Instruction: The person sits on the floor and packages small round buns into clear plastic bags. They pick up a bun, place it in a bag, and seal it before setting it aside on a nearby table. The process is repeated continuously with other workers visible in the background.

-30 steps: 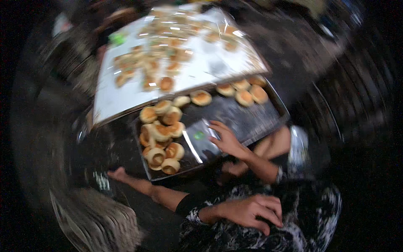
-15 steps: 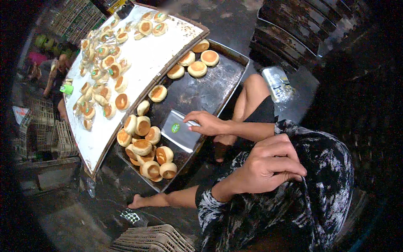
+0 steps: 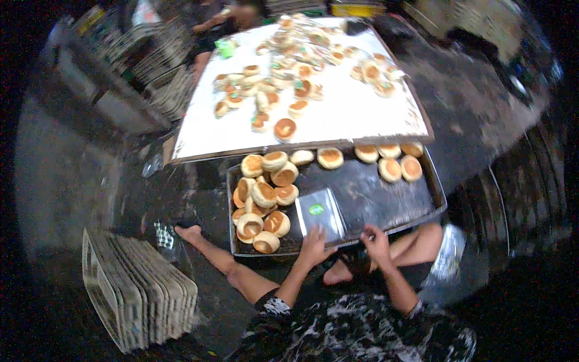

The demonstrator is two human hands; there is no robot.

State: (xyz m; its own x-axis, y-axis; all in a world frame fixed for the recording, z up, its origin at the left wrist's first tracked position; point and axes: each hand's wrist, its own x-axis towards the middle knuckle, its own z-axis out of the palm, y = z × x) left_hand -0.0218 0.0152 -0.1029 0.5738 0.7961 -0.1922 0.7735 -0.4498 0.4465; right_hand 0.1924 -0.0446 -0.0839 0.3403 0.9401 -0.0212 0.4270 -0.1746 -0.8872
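Observation:
A stack of clear plastic bags with a green oval label lies on the dark baking tray. My left hand is at the near edge of the bags, its fingers stretched out and somewhat blurred. To the right of them, over the tray's near rim, my right hand has its fingers curled toward the thumb; whatever is between them cannot be made out. A heap of round browned buns fills the tray's left end. Several more buns sit at its far right corner, and a few line the far side.
Beyond the tray, a white-topped table holds many bagged buns and a green object. Another person sits at its far left. Stacked crates stand at my lower left. A clear plastic package lies by my right leg.
The view has turned, so the tray now lies straight ahead. My right hand has drawn back from the bags to the right. My left hand has come down from near my body to the bags.

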